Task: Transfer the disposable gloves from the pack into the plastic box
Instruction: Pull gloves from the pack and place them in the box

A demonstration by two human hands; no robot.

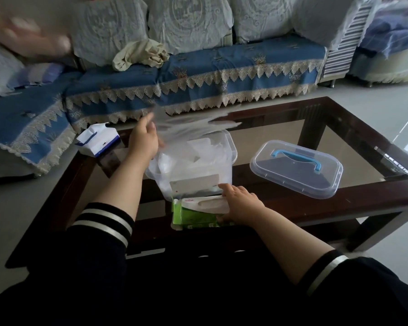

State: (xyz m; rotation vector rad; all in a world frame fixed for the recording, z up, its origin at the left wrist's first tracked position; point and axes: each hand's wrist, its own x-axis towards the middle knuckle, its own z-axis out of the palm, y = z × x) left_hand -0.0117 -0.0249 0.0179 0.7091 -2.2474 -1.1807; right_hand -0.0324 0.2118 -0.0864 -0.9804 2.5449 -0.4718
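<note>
Holding crinkly clear gloves [193, 158], the plastic box [231, 147] sits mid-frame. Left hand [145, 140] pinches a filmy glove [188, 124]; right hand [239, 203] grips the green pack [196, 217].

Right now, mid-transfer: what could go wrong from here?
1. The glove held by the left hand is spread wide above the plastic box, so it may drape over the rim instead of dropping in.
2. The pack sits at the table's near edge, steadied only by the right hand; a tug might slide it off.
</note>
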